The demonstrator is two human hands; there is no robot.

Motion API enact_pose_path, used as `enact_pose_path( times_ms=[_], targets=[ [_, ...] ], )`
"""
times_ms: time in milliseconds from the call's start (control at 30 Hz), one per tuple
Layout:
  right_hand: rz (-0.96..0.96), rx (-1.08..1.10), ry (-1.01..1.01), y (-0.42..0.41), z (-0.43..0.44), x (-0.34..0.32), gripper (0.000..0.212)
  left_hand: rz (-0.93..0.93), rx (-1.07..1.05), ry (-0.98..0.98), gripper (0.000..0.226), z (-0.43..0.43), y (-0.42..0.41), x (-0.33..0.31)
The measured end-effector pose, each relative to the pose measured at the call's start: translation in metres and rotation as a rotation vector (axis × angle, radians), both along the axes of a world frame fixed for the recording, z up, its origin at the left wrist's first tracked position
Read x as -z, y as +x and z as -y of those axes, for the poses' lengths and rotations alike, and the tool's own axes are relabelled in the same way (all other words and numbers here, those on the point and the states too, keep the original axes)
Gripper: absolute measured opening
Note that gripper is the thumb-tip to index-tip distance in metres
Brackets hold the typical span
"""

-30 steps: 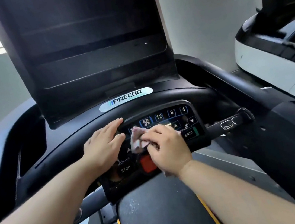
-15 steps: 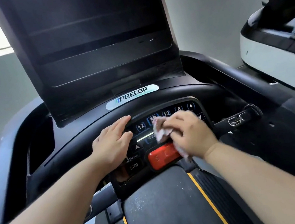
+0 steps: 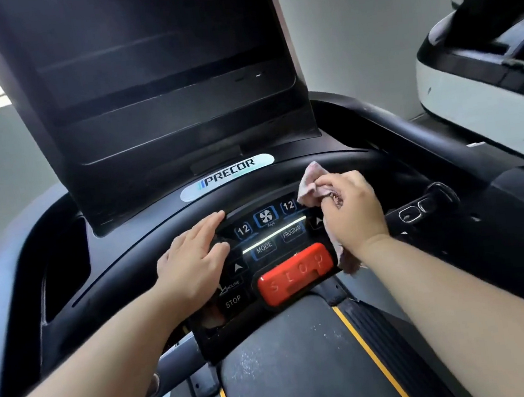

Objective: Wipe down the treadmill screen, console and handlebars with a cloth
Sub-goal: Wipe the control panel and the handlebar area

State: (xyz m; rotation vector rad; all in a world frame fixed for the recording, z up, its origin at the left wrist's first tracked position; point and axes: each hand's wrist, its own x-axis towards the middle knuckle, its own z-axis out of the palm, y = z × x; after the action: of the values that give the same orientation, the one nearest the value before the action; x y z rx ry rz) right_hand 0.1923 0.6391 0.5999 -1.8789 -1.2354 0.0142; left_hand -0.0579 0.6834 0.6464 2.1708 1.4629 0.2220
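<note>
A pale pink cloth (image 3: 309, 183) is bunched in my right hand (image 3: 352, 212), which grips it at the right end of the treadmill's black button console (image 3: 267, 243), by the curved front handlebar (image 3: 332, 164). A loose tail of the cloth hangs below that wrist. My left hand (image 3: 195, 258) rests flat with straight fingers on the console's left end and the handlebar. The big dark screen (image 3: 155, 79) rises behind, unlit. A red STOP bar (image 3: 295, 274) sits at the console's lower middle.
A short right grip with metal sensor pads (image 3: 418, 210) sticks out beside my right hand. The running belt (image 3: 306, 366) with yellow edge lines lies below. A second white and black machine (image 3: 482, 81) stands at the right. A pale wall is behind.
My right hand has carried the cloth from the middle of the button console rightward and up to its right end. The left hand has stayed flat on the left end.
</note>
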Motion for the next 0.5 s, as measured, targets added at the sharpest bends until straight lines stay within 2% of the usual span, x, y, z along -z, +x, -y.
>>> enact_pose_path(
  times_ms=[133, 233, 333, 500],
  targets=[
    [-0.084, 0.199, 0.028, -0.032, 0.022, 0.022, 0.03, 0.01, -0.008, -0.001, 0.055, 0.0, 0.002, -0.001],
    [-0.096, 0.134, 0.065, -0.056, 0.063, 0.042, 0.033, 0.006, -0.008, 0.019, 0.052, 0.0, 0.002, -0.002],
    [-0.049, 0.039, 0.06, -0.027, 0.052, 0.035, 0.033, 0.008, -0.001, 0.033, 0.052, -0.001, 0.001, 0.0],
    [0.002, 0.158, 0.044, 0.012, 0.011, 0.016, 0.028, 0.001, -0.01, 0.032, 0.052, -0.001, 0.002, 0.001]
  ],
)
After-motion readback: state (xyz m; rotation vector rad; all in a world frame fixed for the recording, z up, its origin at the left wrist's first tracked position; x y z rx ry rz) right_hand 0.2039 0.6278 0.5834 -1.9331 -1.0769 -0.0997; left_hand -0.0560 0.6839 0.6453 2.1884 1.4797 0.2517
